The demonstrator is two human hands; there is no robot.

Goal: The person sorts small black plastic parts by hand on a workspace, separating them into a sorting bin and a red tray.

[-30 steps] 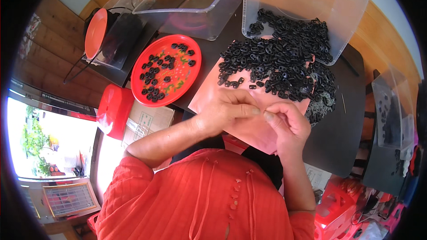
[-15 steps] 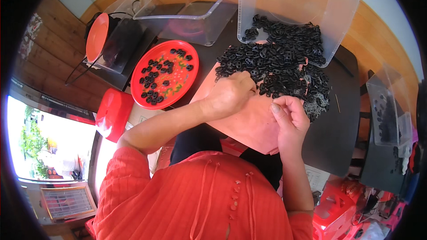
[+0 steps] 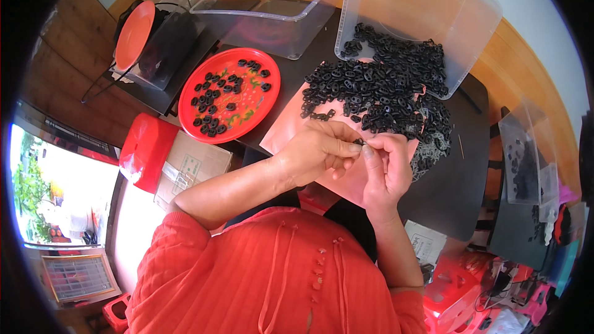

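My left hand (image 3: 323, 151) and my right hand (image 3: 388, 170) meet fingertip to fingertip above the near part of a pink sheet (image 3: 284, 133). A small black piece (image 3: 359, 141) shows at the left hand's thumb and fingertips, which are pinched round it. The right thumb and forefinger are pressed together right beside that piece; what lies between them is hidden. Just beyond the hands spreads a heap of black two-holed pieces (image 3: 371, 86). Grey, stringy-looking bits (image 3: 435, 127) lie at the heap's right side.
A red plate (image 3: 263, 102) with several black pieces stands at the left. A clear bin (image 3: 467, 37) lies tipped behind the heap, with another clear bin (image 3: 278, 21) to its left. A thin stick (image 3: 461, 146) rests on the dark table (image 3: 455, 192). At the far right stands a clear container (image 3: 526, 161).
My left hand has come away from the heap, toward me, bringing a small black piece to my right hand. The right hand has shifted slightly left and nearer. The view has shifted a little.
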